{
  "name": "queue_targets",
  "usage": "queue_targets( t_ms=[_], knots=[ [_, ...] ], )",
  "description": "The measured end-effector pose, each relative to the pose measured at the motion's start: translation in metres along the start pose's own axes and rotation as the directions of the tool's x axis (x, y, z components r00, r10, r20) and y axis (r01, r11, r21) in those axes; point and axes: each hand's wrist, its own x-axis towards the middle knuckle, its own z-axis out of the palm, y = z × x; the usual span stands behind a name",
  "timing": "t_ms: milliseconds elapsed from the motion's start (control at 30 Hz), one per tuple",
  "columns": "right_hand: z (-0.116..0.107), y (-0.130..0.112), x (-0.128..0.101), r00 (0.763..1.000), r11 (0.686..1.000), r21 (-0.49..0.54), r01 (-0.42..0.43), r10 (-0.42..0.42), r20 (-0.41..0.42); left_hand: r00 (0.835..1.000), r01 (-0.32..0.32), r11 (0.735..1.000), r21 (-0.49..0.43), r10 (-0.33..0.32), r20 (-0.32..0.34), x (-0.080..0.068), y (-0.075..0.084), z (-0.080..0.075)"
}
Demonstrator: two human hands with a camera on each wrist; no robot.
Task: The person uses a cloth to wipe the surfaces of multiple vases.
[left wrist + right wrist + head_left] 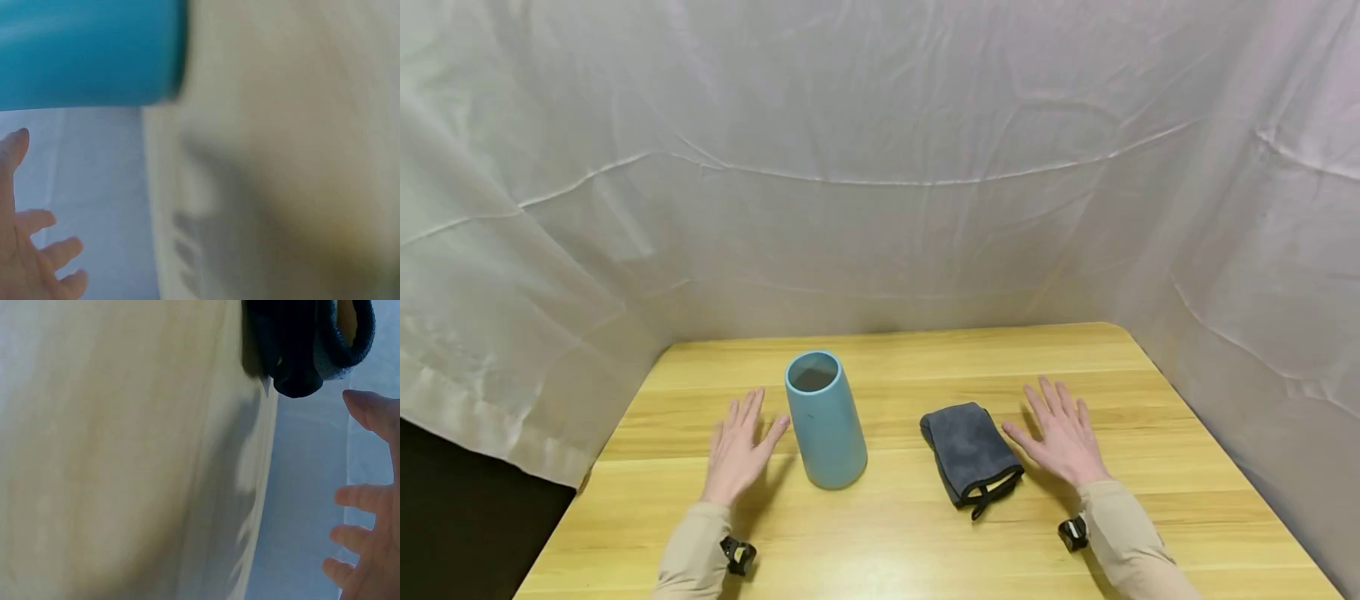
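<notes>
A tall light-blue cup (824, 419) stands upright and open-topped on the wooden table (925, 542), left of centre. My left hand (739, 443) lies flat on the table just left of it, fingers straight and spread, thumb close to the cup's side. A folded dark grey cloth (972, 452) lies right of centre. My right hand (1061, 433) rests flat beside the cloth's right edge, fingers spread, holding nothing. The left wrist view shows the blue cup (87, 53) and my fingers (37, 250). The right wrist view shows the cloth (306, 344) and my fingers (369, 537).
White sheeting (880, 167) hangs behind and to both sides of the table, close to its back and right edges. A dark gap (460, 517) lies beyond the table's left edge. Bare wood stretches along the front of the table.
</notes>
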Motion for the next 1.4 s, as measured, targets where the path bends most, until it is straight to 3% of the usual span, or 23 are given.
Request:
queue_targets(
  t_ms=[100,267,433,600,833,1000,1167,1400],
  knots=[
    [0.000,-0.003,0.001,1.000,1.000,0.003,0.003,-0.003,0.006,0.999,-0.009,0.982,-0.189,0.017,0.041,0.002,0.007,-0.010],
    [-0.003,-0.009,0.001,1.000,1.000,0.010,0.021,-0.021,0.012,0.993,-0.077,0.895,-0.438,0.110,0.048,0.001,0.024,-0.024],
    [-0.004,-0.017,0.000,0.999,0.999,0.017,0.043,-0.043,0.022,0.971,-0.206,0.813,-0.545,0.237,-0.013,-0.004,0.044,-0.033],
    [-0.005,-0.024,0.001,0.998,0.998,0.023,0.053,-0.054,0.041,0.963,-0.232,0.757,-0.610,0.265,-0.037,-0.008,0.063,-0.038],
    [-0.004,-0.034,0.001,0.995,0.996,0.037,0.087,-0.088,0.039,0.973,-0.228,0.759,-0.610,0.195,-0.122,-0.006,0.078,-0.037],
    [-0.007,-0.040,0.001,0.994,0.994,0.029,0.104,-0.105,0.038,0.967,-0.252,0.761,-0.598,0.169,-0.193,-0.006,0.083,-0.034],
    [-0.009,-0.051,0.002,0.990,0.991,-0.006,0.137,-0.136,0.039,0.961,-0.267,0.759,-0.594,0.168,-0.218,-0.005,0.087,-0.031],
    [-0.007,-0.077,0.005,0.984,0.983,-0.044,0.176,-0.173,0.050,0.966,-0.234,0.761,-0.604,0.115,-0.229,-0.003,0.096,-0.024]
  ],
)
